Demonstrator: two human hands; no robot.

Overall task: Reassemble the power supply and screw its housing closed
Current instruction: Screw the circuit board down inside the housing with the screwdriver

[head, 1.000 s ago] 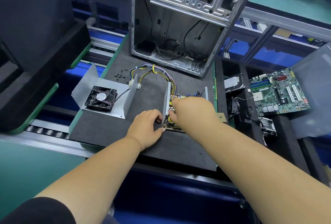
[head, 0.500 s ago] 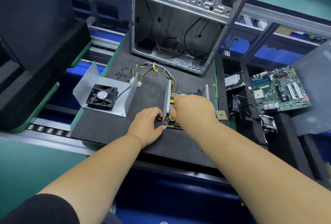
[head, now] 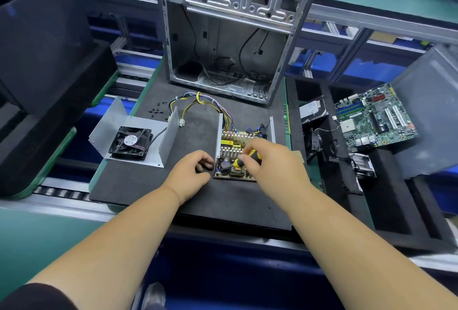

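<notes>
I have the open power supply [head: 244, 153] lying on the black mat of the table [head: 148, 185], right under both hands, its long axis running away from me toward the computer case [head: 230, 37]. My right hand [head: 270, 161] grips a yellow-and-black screwdriver [head: 249, 159] over the circuit board, while my left hand [head: 192, 170] rests loosely curled against the housing's left wall, holding nothing I can see. The fan cover [head: 133, 136] that closes the box sits well off to the left, nearer my left hand, so I judge that hand fetches it
</notes>
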